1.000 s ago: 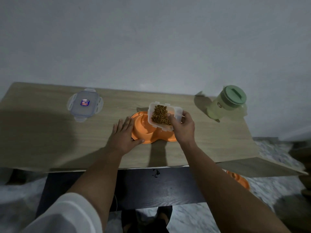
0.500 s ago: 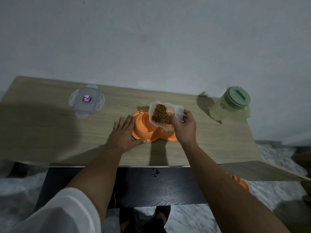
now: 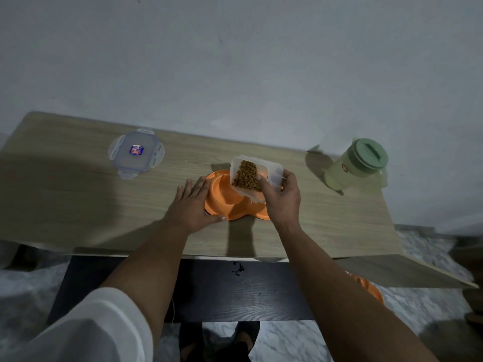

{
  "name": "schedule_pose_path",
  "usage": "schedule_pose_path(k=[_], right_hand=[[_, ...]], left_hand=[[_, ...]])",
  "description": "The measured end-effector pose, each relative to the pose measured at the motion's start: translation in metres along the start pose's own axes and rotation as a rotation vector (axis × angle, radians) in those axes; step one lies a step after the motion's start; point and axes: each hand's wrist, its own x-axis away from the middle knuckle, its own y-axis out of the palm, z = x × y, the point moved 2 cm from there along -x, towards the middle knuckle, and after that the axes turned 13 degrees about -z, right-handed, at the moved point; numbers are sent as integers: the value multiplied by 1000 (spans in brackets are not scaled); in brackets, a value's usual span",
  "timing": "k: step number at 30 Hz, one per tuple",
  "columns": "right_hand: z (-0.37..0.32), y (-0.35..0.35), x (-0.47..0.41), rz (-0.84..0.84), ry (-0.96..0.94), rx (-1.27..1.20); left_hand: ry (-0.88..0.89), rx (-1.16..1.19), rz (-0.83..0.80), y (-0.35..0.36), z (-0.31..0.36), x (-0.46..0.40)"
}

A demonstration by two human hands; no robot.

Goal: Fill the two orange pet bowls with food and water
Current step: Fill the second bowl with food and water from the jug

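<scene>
Orange pet bowls [image 3: 230,202], joined as one double dish, lie flat on the wooden surface [image 3: 78,205] near its front edge, and the long axis of the dish runs from left to right, parallel to this edge. The left hollow is visible and looks bare; the right hollow is mostly hidden behind the right hand. The left hand [image 3: 192,205] lies flat and palm down on the surface, touching the left rim of the dish, with its fingers stretched toward the wall and the thumb along the near rim; its grip is released and holds nothing. The right hand [image 3: 281,197] is raised over the right part of the dish, and its grip is clenched on a clear plastic container [image 3: 254,176] of brown dry food [image 3: 247,176]. This container is tilted, with its open mouth facing the camera and down-left. A clear lid [image 3: 136,152] lies flat on the surface, well apart to the left. A pale green pitcher [image 3: 355,164] with a green cap stands near the right back corner.
</scene>
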Motion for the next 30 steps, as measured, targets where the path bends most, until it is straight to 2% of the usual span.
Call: schedule_pose_path(k=[30], right_hand=[[8,-2,17,37,-6,42]], left_hand=[[7,63,-38,-1,0,0]])
